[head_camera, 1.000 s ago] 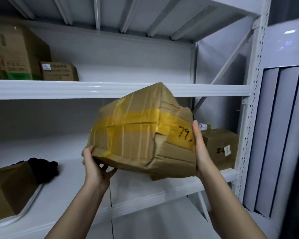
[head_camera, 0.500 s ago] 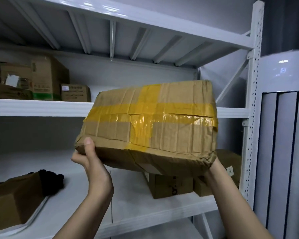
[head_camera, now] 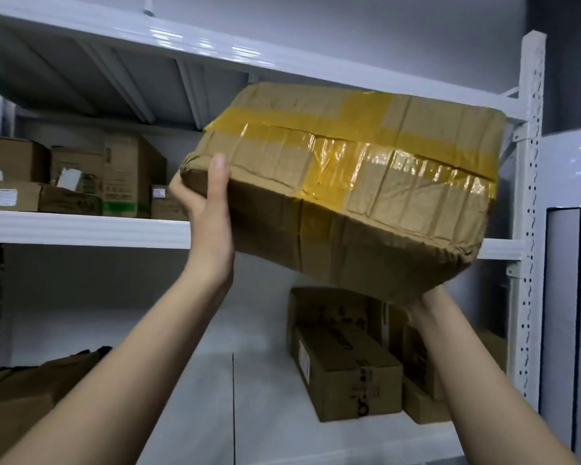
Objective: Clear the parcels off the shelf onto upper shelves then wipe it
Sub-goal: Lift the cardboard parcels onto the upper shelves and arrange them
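Crumpled, tape-bound parcel (head_camera: 342, 182) raised in front of the upper shelf (head_camera: 81, 226), tilted, left hand (head_camera: 205, 203) pinching its left corner, right hand (head_camera: 423, 303) beneath, finger state hidden; likely soft-walled, bulky, best supported underneath.

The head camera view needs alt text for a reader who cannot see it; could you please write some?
Two bare hands, left hand and right hand, hold a crumpled brown cardboard parcel with yellow tape tilted in front of a white metal shelving unit. Small brown cardboard boxes sit on the upper shelf at left, and more brown cartons on the shelf below.
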